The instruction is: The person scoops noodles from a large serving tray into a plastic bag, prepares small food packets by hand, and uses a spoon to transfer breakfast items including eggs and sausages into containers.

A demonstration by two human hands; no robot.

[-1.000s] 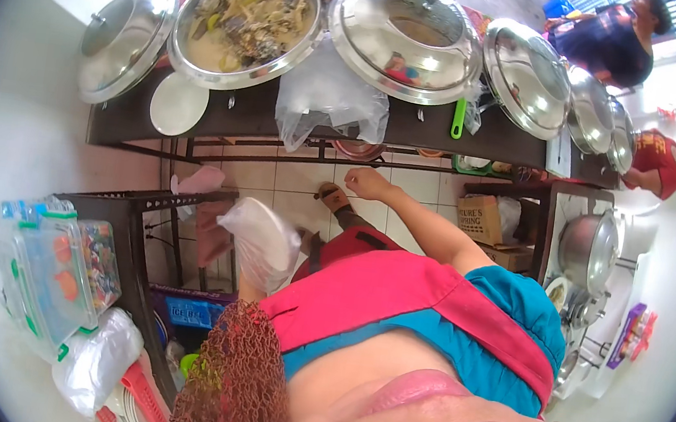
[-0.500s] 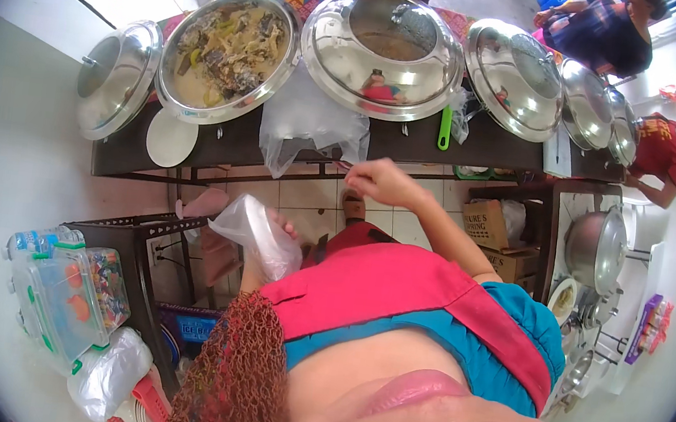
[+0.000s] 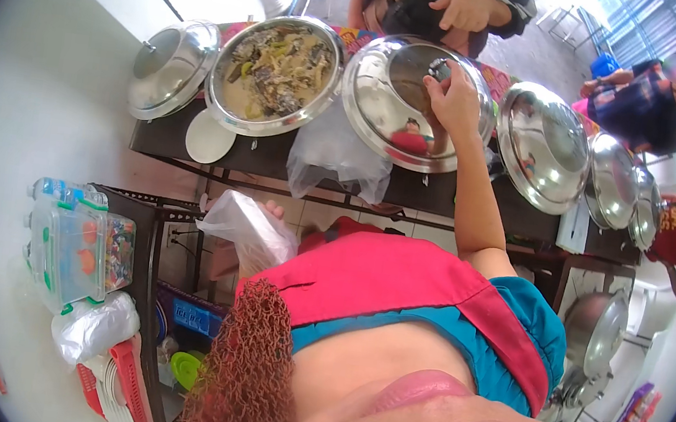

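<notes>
- Head view: your right hand (image 3: 453, 99) has risen from below the counter (image 3: 441, 194) and now closes its grip on the knob of the round shiny steel lid (image 3: 385, 103), which sits on the middle pot beside the open steel pan of stew (image 3: 277, 73).
- Your left hand (image 3: 271, 207) stays low, fingers pinched on a crumpled clear plastic bag (image 3: 247, 229).
- Judging by that, the lid looks about to be lifted.

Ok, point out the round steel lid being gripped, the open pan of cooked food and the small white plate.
Round steel lid (image 3: 392, 116): head view, on its shiny dome.
Open pan of cooked food (image 3: 278, 70): head view, on the food.
Small white plate (image 3: 209, 137): head view, on its centre.
</notes>
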